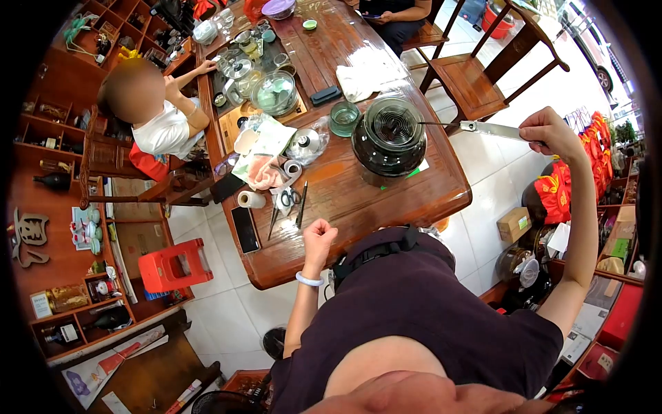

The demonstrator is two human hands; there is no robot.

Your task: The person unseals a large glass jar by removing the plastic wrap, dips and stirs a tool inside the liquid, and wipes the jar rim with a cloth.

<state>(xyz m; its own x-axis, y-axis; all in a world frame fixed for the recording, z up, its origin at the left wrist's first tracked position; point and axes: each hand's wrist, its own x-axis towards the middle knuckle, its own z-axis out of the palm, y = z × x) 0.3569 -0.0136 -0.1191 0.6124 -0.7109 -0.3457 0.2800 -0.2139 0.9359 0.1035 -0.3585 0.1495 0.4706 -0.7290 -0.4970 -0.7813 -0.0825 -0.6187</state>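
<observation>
My right hand [545, 134], raised at the right, is closed on the pale handle of a long metal tool [493, 129]. The tool's thin dark end reaches left to the rim of a big dark glass jar [389, 138] on the table. Through the jar's glass top a dark spiral shows. My left hand [320, 239] is closed above the table's near edge, with a light bracelet on the wrist; whether its fingers hold anything is hidden. Close to it lie a black pen-like tool [301, 205] and scissors [285, 199].
On the wooden table [358, 221] are a phone [245, 230], a tape roll [251, 199], a green glass cup [343, 119] and a glass bowl [274, 93]. One person [162, 124] sits left, another [396, 17] at the far side. A wooden chair [469, 86] stands right.
</observation>
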